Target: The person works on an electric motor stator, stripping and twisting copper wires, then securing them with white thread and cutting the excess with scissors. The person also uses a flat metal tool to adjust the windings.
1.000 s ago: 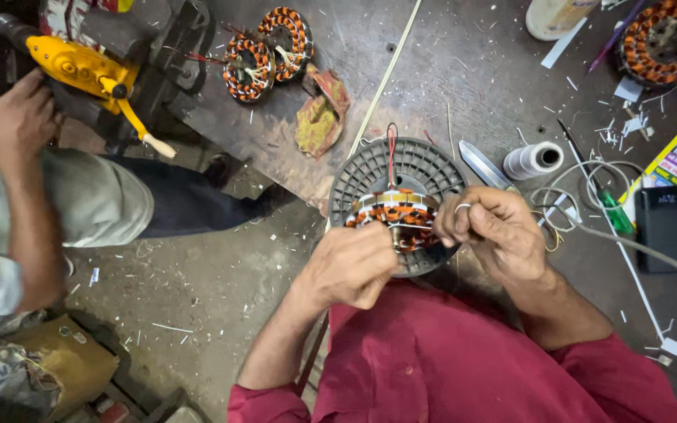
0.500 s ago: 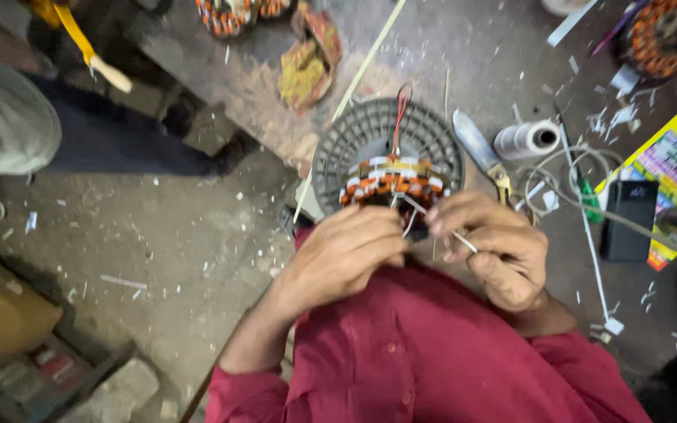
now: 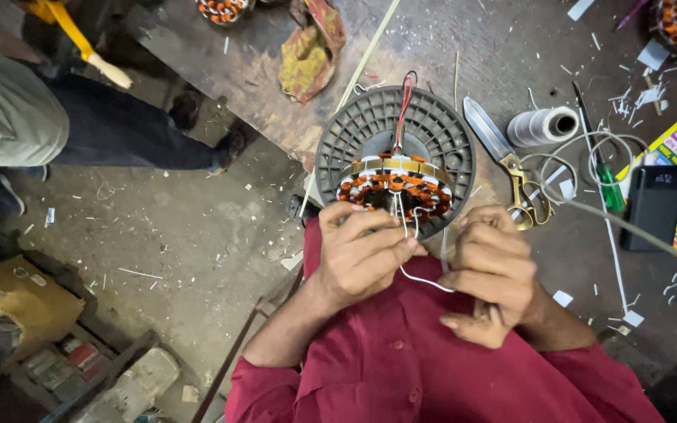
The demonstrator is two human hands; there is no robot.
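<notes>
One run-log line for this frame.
left hand: pinching white thread | right hand: pulling thread | stator: on workbench

A dark, worn workbench (image 3: 511,47) fills the upper right, its top scratched and strewn with small white scraps. Its left edge runs aslant down the middle of the view. Beyond that edge lies a grey concrete floor (image 3: 166,235), dusty and littered with white bits and thin slivers. At the lower left stands a low wooden crate (image 3: 80,368) with small boxes inside, and beside it a lump of yellowish cloth (image 3: 25,301). The light is soft and even, with no hard shadows.
</notes>
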